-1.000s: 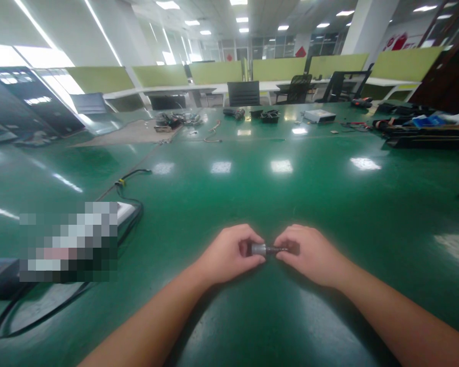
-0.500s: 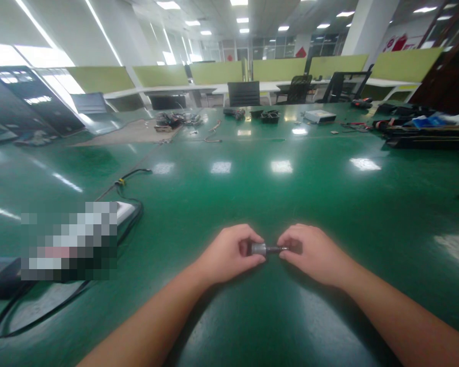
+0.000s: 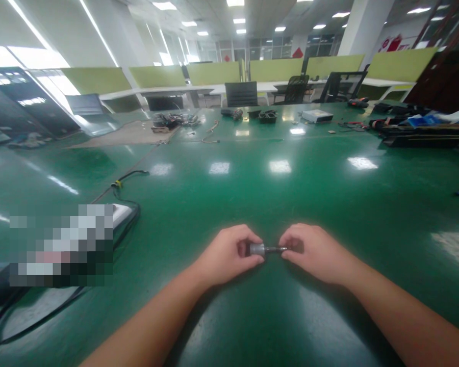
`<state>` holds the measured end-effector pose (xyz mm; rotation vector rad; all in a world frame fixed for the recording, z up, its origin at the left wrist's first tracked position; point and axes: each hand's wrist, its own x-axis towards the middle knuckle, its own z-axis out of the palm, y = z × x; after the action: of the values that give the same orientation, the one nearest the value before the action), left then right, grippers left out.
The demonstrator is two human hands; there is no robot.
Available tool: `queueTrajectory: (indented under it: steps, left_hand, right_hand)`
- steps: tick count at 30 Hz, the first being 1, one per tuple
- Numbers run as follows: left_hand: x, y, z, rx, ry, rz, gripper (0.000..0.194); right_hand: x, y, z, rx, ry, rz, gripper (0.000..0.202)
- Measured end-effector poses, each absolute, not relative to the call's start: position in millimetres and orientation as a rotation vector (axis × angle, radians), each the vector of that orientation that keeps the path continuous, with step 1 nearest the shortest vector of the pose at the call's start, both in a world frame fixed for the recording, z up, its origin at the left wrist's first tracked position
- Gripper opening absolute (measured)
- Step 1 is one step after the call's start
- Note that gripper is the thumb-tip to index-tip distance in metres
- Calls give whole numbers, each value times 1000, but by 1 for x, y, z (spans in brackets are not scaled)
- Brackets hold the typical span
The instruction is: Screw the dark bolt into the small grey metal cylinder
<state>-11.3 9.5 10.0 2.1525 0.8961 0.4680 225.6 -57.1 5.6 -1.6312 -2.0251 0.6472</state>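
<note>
Just above the green table, both hands hold one small metal piece. Its left part is a silvery cylinder (image 3: 257, 249), and a thin dark rod (image 3: 274, 250) runs out of it to the right. My left hand (image 3: 233, 253) is closed round the cylinder, thumb below and fingers above. Between thumb and fingertips, my right hand (image 3: 310, 251) pinches the rod's far end. The rod lies level, pointing from one hand to the other. Its tip is partly hidden by the right fingers, and the exact kind of part is too small to make out.
On the left lies a partly pixelated white and black object (image 3: 122, 214) with a black cable (image 3: 34, 334) looped around it. Tools and black parts (image 3: 421, 132) are piled at the far right. A silver box (image 3: 316, 116) and loose parts (image 3: 172, 121) stand at the far edge.
The scene has shifted slightly left in view. My hands keep the same grip, with the fingertips very slightly farther apart along the rod.
</note>
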Motion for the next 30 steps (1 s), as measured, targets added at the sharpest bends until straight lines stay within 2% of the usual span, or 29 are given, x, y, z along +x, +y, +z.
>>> queueTrajectory:
  steps: [30]
  left_hand:
    - [-10,8,14,2151,900,474,21]
  right_hand:
    - [241,-59,12,-1715,-1998,726,9]
